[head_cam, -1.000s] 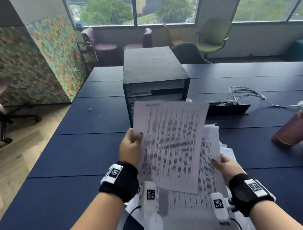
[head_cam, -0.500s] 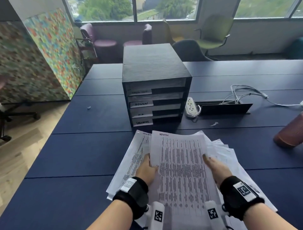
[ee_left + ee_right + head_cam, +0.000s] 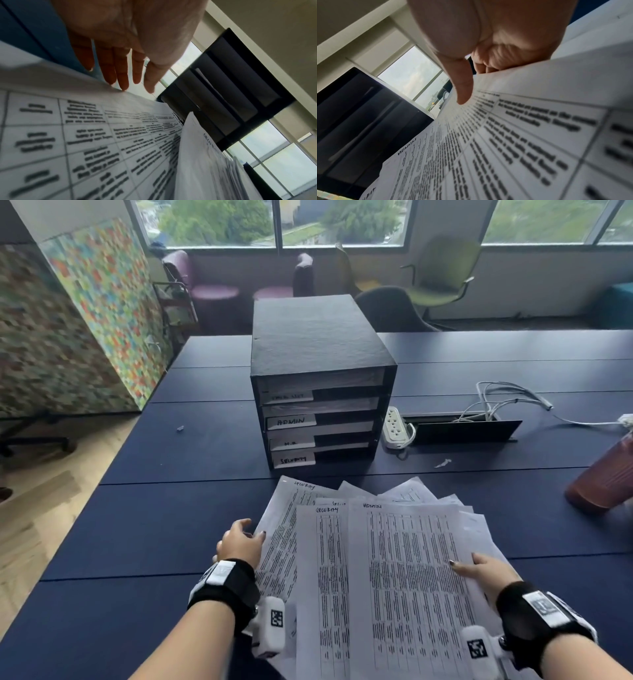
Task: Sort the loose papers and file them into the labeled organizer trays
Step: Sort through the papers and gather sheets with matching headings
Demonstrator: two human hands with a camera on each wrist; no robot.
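On the dark blue table (image 3: pixel 144 529), at my left, my left hand (image 3: pixel 239 546) hovers with its fingers (image 3: pixel 120 75) straight and slightly spread, the tips at the left edge of the fanned loose papers (image 3: pixel 284 542); I cannot tell whether they quite touch it. Those sheets lie spread before me, two headed SECURITY in handwriting, and the top sheet (image 3: pixel 411 577) headed ADMIN. Beyond them stands the black organizer (image 3: pixel 318 378), four trays stacked, its labels facing me: one blurred, then ADMIN, another I cannot read, and SECURITY at the bottom. To its right lie a white power strip (image 3: pixel 394 428) and loose cables (image 3: pixel 503 398). At my right, my right hand (image 3: pixel 479 573) pinches the ADMIN sheet's right edge, thumb on top, fingers curled beneath. A reddish tumbler (image 3: pixel 606 477) stands at the far right.
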